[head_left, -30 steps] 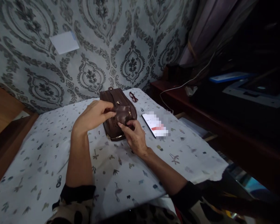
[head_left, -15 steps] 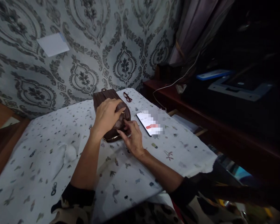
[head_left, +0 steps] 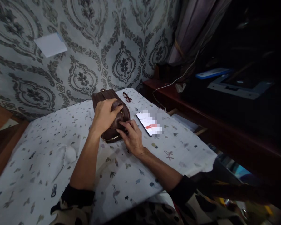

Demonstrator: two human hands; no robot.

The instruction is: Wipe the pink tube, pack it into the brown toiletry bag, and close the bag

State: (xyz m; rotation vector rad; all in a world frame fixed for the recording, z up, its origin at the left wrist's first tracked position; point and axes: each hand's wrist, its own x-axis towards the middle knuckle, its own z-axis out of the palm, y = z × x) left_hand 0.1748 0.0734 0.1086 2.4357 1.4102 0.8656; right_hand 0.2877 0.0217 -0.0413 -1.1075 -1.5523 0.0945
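Note:
A brown leather bag with gold-toothed zippers lies on the patterned white cloth. My left hand is curled over the bag's near part, its thumb and fingers gripping the leather beside the upper zipper. At the end of that zipper, my right hand pinches with thumb and forefinger; the zipper pull itself is hidden by the fingertips. Another zipper runs along the bag's near edge, below both hands.
Right of the bag lies a lit phone, partly pixelated. Dark-red glasses rest behind it. A white crumpled item is at the left. A dark wooden desk with a white cable borders the right side.
My right hand has shifted slightly left along the upper zipper, and more of its gold teeth now show. My left hand keeps its grip on the bag.

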